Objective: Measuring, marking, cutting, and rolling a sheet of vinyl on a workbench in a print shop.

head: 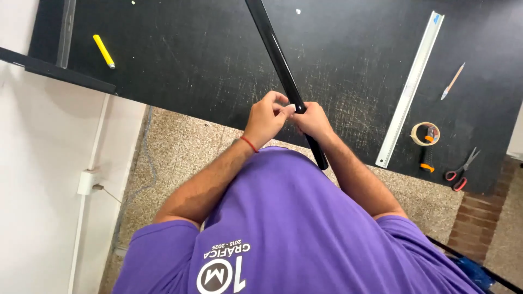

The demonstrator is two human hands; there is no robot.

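A long glossy black roll (279, 60) runs from the table's far edge down toward my chest, ending near the table's front edge. My right hand (313, 121) wraps around it near its lower end. My left hand (267, 117), with a red cord on the wrist, pinches a small white piece of tape at the roll, right beside my right thumb. Both hands hover over the front edge of the black work table (190, 60).
A long metal ruler (411, 87) lies to the right, with a pencil (452, 80), a roll of tape (424, 133), an orange-and-black utility knife (427, 155) and red-handled scissors (462, 170) beyond it. A yellow marker (103, 51) lies at far left. White wall on the left.
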